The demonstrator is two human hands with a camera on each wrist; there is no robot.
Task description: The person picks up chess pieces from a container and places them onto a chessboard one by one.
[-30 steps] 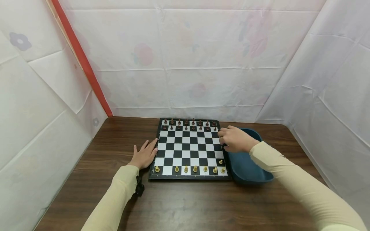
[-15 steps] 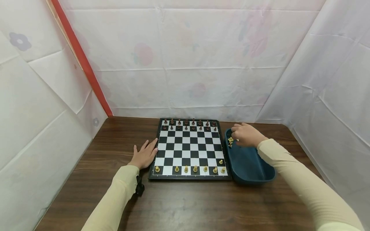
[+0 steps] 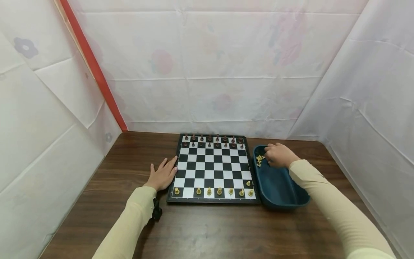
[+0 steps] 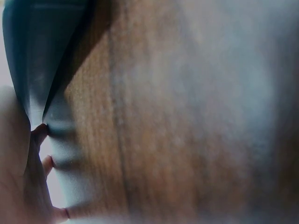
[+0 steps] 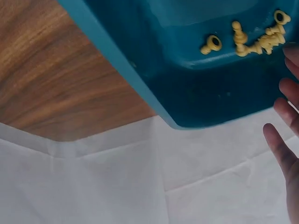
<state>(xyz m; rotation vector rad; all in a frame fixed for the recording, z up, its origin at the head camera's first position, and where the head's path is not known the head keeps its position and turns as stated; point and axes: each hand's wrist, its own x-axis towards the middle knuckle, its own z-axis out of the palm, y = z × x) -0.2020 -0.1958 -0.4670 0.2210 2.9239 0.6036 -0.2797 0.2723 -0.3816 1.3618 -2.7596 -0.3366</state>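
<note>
My left hand (image 3: 162, 176) lies flat with spread fingers on the table, fingertips at the left edge of the black-and-white chessboard (image 3: 205, 167). Over the far end of a blue plastic bin (image 3: 284, 194), right of the board, my right hand (image 3: 280, 155) reaches down beside yellow chess pieces (image 5: 268, 42) lying in a loose cluster. In the right wrist view, its visible fingers (image 5: 282, 144) are loosely bent, and the foremost fingertips run out of frame. One yellow pawn (image 3: 248, 183) stands ahead of the near row of yellow pieces (image 3: 219, 191). Dark red pieces (image 3: 209, 138) fill two far rows.
Brown wooden table (image 3: 207, 230) lies under everything. White patterned cloth (image 3: 207, 72) walls in the back and both sides, with a red strip (image 3: 93, 64) at the left corner. The bin stands right against the board's right edge.
My right hand has moved from the board's right edge rightward over the bin, and lowers slightly, uncovering the yellow pieces there. My left hand stays at the board's edge.
</note>
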